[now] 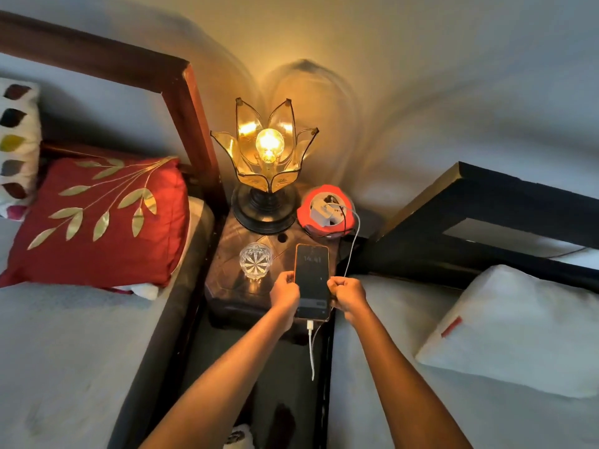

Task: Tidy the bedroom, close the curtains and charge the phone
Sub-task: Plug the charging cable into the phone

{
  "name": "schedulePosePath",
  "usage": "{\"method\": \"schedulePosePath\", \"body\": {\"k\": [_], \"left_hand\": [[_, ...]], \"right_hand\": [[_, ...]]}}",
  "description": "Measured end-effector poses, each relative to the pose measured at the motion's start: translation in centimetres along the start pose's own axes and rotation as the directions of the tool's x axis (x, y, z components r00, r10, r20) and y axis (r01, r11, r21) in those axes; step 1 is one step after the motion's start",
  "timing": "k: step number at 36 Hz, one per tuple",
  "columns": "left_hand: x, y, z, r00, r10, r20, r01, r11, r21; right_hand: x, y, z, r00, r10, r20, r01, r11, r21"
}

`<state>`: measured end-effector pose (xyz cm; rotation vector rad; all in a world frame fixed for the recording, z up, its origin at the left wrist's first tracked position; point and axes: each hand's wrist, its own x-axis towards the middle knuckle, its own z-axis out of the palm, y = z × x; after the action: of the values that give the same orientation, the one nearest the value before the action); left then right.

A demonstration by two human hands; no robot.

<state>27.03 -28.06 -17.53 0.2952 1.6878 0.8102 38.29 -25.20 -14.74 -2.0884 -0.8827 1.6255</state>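
A dark phone (pixel 311 280) with a lit clock on its screen lies flat over the front right of the dark bedside table (pixel 233 286). My left hand (pixel 285 293) grips its left edge and my right hand (pixel 346 294) grips its right edge. A white charging cable (pixel 311 345) is plugged into the phone's near end. It loops down, then runs up the right side to a white charger in a red extension reel (pixel 324 210) at the table's back right.
A lit flower-shaped lamp (pixel 267 163) stands at the table's back. A cut-glass tumbler (pixel 255 260) sits just left of the phone. A bed with a red leaf cushion (pixel 100 222) lies to the left, another bed with a white pillow (pixel 518 332) to the right.
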Motion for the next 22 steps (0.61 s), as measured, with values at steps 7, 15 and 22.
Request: {"method": "schedulePosePath", "body": {"k": [7,15,22], "left_hand": [[3.3,0.0,0.5,0.998,-0.056,-0.001,0.056,0.998,0.029],[5.3,-0.3,1.0,0.996,-0.085,-0.022,0.086,0.995,0.048],[6.0,0.2,1.5,0.994,-0.107,0.024,0.105,0.991,0.078]], "right_hand": [[3.0,-0.2,1.5,0.998,0.055,-0.035,-0.056,0.998,-0.024],[4.8,-0.8,2.8,0.993,0.083,-0.085,-0.085,0.996,-0.025],[6.0,-0.1,3.3,0.987,0.064,-0.151,-0.068,0.997,-0.027]]}}
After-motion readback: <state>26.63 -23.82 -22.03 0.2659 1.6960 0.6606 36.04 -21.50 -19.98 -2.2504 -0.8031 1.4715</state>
